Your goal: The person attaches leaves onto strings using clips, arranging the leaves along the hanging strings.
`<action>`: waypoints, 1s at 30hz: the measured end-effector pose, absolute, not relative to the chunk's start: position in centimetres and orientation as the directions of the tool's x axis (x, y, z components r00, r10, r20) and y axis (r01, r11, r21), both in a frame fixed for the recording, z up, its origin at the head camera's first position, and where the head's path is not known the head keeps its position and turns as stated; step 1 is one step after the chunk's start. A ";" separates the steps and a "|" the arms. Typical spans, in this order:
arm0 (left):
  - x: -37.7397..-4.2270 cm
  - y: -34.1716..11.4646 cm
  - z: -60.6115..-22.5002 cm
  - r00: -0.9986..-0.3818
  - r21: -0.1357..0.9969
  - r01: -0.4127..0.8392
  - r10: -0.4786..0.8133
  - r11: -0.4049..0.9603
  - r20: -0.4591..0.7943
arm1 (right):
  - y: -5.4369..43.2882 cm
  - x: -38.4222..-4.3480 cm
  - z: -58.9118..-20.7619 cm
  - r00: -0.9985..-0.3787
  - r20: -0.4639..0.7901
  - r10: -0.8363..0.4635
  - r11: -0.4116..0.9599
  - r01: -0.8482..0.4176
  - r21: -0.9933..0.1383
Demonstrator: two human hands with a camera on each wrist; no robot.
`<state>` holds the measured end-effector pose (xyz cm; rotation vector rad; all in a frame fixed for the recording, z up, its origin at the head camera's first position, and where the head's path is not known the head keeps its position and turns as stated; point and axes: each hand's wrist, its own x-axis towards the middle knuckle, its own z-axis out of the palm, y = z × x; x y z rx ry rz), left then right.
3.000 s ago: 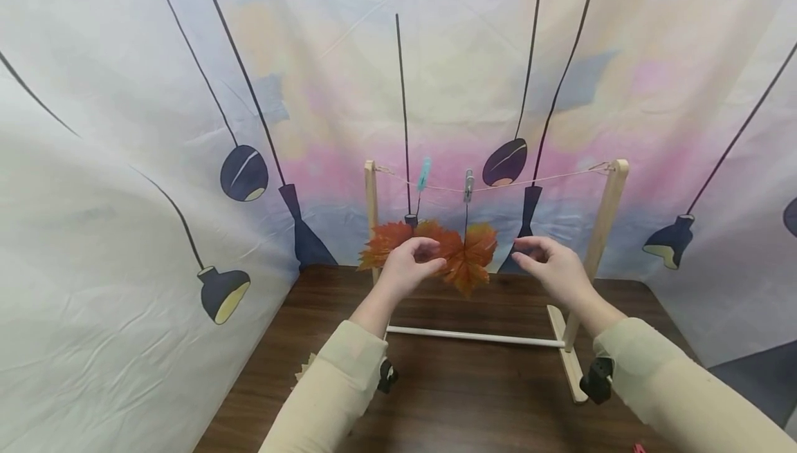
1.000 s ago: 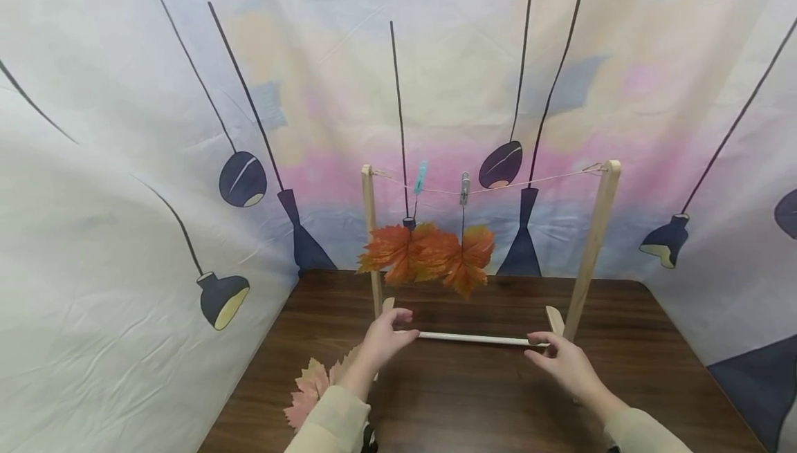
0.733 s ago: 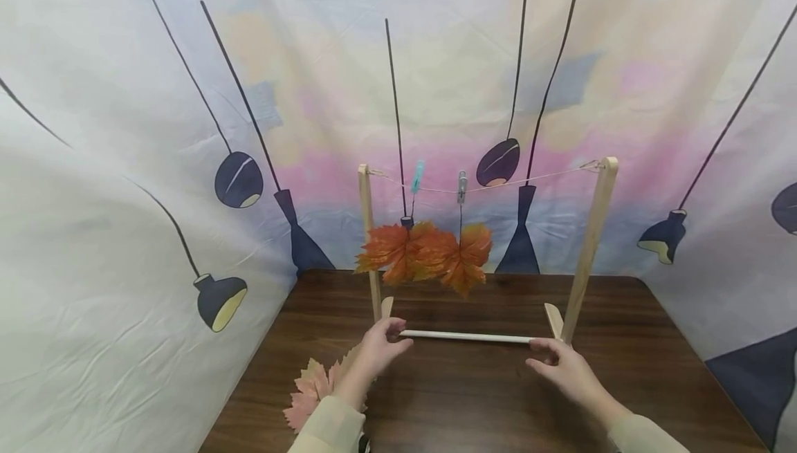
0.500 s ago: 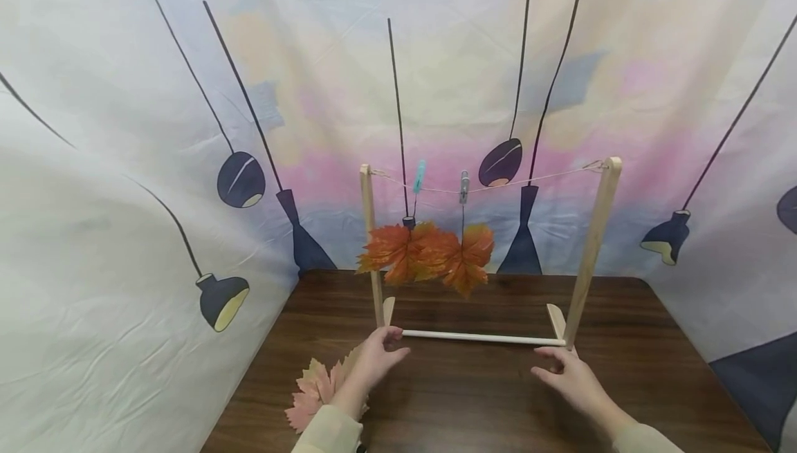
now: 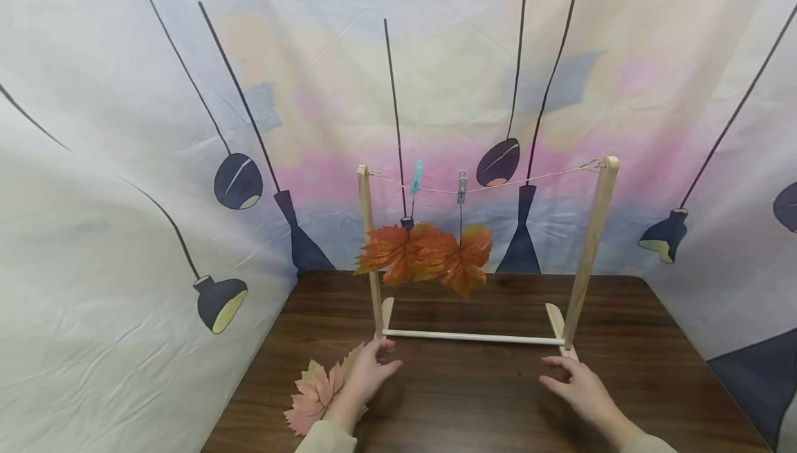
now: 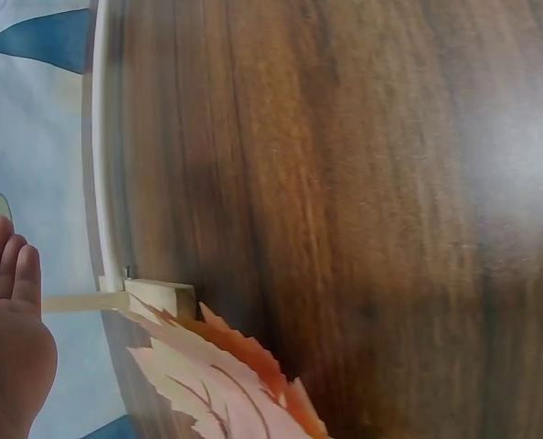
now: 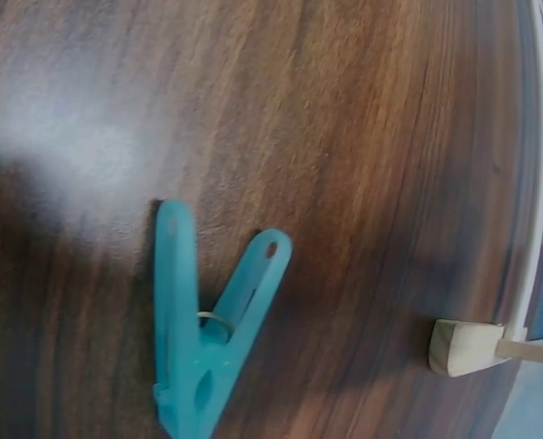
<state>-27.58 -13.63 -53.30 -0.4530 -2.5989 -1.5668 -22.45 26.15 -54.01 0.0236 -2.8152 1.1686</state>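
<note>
Both hands are empty with loosely bent fingers. My left hand (image 5: 372, 370) hovers by the left foot of a wooden rack, its forearm partly covering a pink maple leaf (image 5: 311, 394) on the table. My right hand (image 5: 579, 387) is near the rack's right foot (image 5: 569, 354). From the rack's string (image 5: 529, 179) hang two orange maple leaves, the left one (image 5: 389, 252) under a teal clothespin (image 5: 417, 176) and the right one (image 5: 468, 263) under a grey clothespin (image 5: 462, 187). Another teal clothespin (image 7: 194, 347) lies on the table in the right wrist view.
The rack's wooden posts (image 5: 588, 252) rise on both sides, joined low down by a white rod (image 5: 473, 337). A brown wood-grain table (image 5: 461, 398) carries everything. Behind it hangs a cloth backdrop (image 5: 461, 79) printed with dark lamps.
Both hands have come down from beside the hanging leaves to the rack's base, then drawn back slightly toward me. More of the pink leaf shows now. The hanging leaves stay in place.
</note>
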 end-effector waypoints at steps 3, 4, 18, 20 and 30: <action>-27.3 -13.8 -53.6 -0.954 0.852 0.287 0.209 0.438 0.214 | 26.4 -22.2 -54.1 -0.997 0.070 0.017 0.724 -0.036 -0.689; -27.2 -13.9 -53.7 -0.957 0.852 0.280 0.200 0.442 0.211 | 26.5 -22.2 -54.1 -0.998 0.066 0.016 0.728 -0.034 -0.684; -26.3 -15.5 -55.1 -0.972 0.874 0.218 0.172 0.435 0.157 | 27.6 -21.3 -54.9 -0.999 0.044 -0.012 0.713 -0.040 -0.700; -26.3 -15.6 -55.2 -0.973 0.872 0.217 0.173 0.438 0.155 | 27.8 -21.3 -55.0 -0.998 0.057 -0.017 0.710 -0.052 -0.703; -26.0 -17.1 -55.7 -0.985 0.868 0.169 0.122 0.467 0.126 | 28.6 -20.8 -55.7 -0.994 0.112 -0.004 0.717 -0.081 -0.692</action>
